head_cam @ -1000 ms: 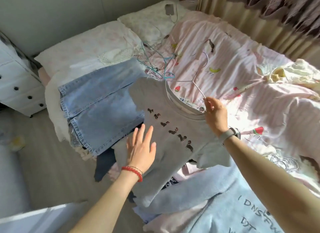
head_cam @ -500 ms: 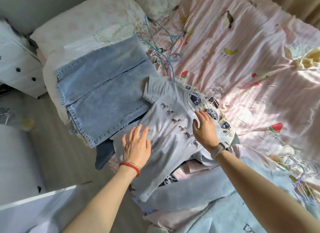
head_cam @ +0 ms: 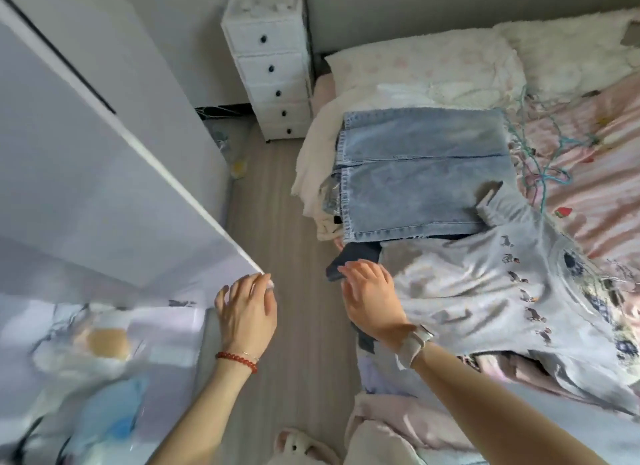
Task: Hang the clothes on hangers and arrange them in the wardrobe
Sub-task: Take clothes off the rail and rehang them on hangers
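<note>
A grey T-shirt (head_cam: 485, 291) with small dark prints lies flat on the bed, its neck toward the right, where thin wire hangers (head_cam: 620, 274) lie beside it. My right hand (head_cam: 370, 298) hovers open at the shirt's hem, over a dark garment (head_cam: 353, 256), and holds nothing. My left hand (head_cam: 246, 308) is at the bottom corner of the white wardrobe door (head_cam: 104, 187), fingertips curled on its edge. Folded blue jeans (head_cam: 415, 173) rest on the bed beyond the shirt. A loose tangle of teal and pink hangers (head_cam: 547, 159) lies on the pink striped bedsheet (head_cam: 595, 194).
A white chest of drawers (head_cam: 273, 66) stands against the far wall beside the bed. A narrow strip of wooden floor (head_cam: 284, 205) runs between wardrobe and bed. Blurred items (head_cam: 104, 360) show inside the wardrobe at lower left. A plush slipper (head_cam: 298, 447) sits on the floor below.
My view has swung left toward the wardrobe. My left hand left the T-shirt and went to the door's edge. My right hand lifted off the shirt's chest and moved to its hem.
</note>
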### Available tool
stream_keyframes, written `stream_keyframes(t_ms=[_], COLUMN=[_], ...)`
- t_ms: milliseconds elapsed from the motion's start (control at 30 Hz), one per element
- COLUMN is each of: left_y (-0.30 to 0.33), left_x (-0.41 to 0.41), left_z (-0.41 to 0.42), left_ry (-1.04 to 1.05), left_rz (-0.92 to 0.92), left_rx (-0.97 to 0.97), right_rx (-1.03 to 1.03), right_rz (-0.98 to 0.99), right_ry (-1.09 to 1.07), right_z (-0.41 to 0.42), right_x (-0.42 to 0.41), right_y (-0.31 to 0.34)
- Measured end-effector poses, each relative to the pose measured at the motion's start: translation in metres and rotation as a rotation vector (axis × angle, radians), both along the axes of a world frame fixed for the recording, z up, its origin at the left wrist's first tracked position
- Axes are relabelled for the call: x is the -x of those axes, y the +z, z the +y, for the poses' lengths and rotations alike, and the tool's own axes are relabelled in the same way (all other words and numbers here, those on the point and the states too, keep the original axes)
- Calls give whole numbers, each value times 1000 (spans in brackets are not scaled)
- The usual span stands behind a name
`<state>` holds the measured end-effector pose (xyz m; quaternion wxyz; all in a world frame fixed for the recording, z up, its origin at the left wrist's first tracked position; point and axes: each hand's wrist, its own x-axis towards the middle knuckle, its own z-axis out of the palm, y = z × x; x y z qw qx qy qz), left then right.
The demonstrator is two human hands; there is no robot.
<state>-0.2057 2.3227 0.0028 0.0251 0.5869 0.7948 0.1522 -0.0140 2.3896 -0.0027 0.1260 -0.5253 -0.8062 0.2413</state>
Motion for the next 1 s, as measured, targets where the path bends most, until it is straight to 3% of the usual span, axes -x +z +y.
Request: stream_keyframes(t_ms=[200, 367, 533, 667, 867, 1000], left_y=[26, 58, 100, 127, 167, 187], left_x=[140, 239, 297, 328, 384, 425], left_z=[-127, -250, -352, -412, -477, -511], left_ry=[355, 713, 1052, 1217, 1448, 1584], left_rz=[128, 228, 265, 344, 511, 483], left_rx=[-96, -41, -96, -196, -316, -205], right_rx=[-83, -135, -235, -249, -61, 139], right_rz=[-34, -25, 45, 207, 490, 592], right_ry=[404, 726, 980, 1166, 1394, 1521], right_z=[-64, -135, -205, -260, -344, -398], right_x=[167, 297, 406, 484, 602, 678], right_y=[26, 53, 87, 112, 164, 212])
